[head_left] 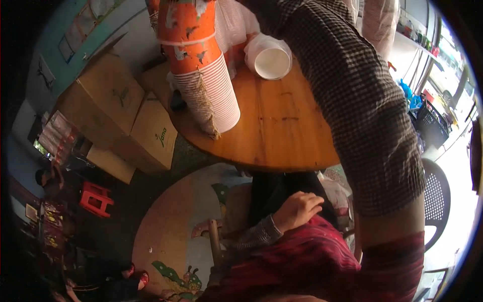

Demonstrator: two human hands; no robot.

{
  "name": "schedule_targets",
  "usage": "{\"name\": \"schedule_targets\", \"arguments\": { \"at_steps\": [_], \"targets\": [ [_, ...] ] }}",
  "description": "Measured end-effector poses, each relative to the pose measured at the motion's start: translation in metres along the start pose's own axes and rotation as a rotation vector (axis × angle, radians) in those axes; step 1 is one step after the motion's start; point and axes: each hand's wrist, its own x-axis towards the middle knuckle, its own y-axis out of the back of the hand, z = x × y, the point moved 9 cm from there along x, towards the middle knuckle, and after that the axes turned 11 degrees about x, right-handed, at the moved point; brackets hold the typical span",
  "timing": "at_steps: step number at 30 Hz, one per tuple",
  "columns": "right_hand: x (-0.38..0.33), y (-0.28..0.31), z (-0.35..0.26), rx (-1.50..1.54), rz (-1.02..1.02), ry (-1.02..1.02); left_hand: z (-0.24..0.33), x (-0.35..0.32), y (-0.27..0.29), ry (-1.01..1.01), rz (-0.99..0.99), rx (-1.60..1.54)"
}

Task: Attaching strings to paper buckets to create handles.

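My left hand [300, 209] rests above my lap, its fingers loosely bent and a little apart, with nothing visible in them. My right arm [352, 90], in a checked sleeve, reaches up past the top edge, so the right hand is out of sight. A tall stack of nested paper cups [204, 75], orange with bird shapes at the top and pale rims below, leans at the left of the round wooden table [271, 116]. Straw-like strands run down its side. Near the arm lies a white cup or tub [272, 63] in clear plastic, its round end facing me.
Large cardboard boxes [113, 108] stand left of the table. A red stool [96, 200] is on the floor beyond, and another person [50, 181] is at the far left. A round painted surface [166, 226] lies below the table; a dark chair [435, 201] stands at right.
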Motion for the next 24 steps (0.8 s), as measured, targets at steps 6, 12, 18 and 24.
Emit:
{"name": "schedule_targets", "arguments": {
  "at_steps": [6, 12, 18, 24],
  "targets": [
    [0.013, -0.002, -0.016, -0.013, -0.036, 0.028, -0.024, 0.0, -0.006, 0.09, -0.119, -0.045],
    [0.004, -0.02, -0.006, -0.008, -0.101, 0.014, -0.037, -0.002, -0.012, 0.147, -0.136, -0.092],
    [-0.012, -0.041, -0.012, -0.001, -0.178, 0.014, -0.043, -0.004, -0.023, 0.126, -0.11, -0.085],
    [-0.027, -0.055, -0.02, -0.001, -0.243, 0.02, -0.041, -0.005, -0.025, 0.109, -0.112, -0.078]
  ]
}}
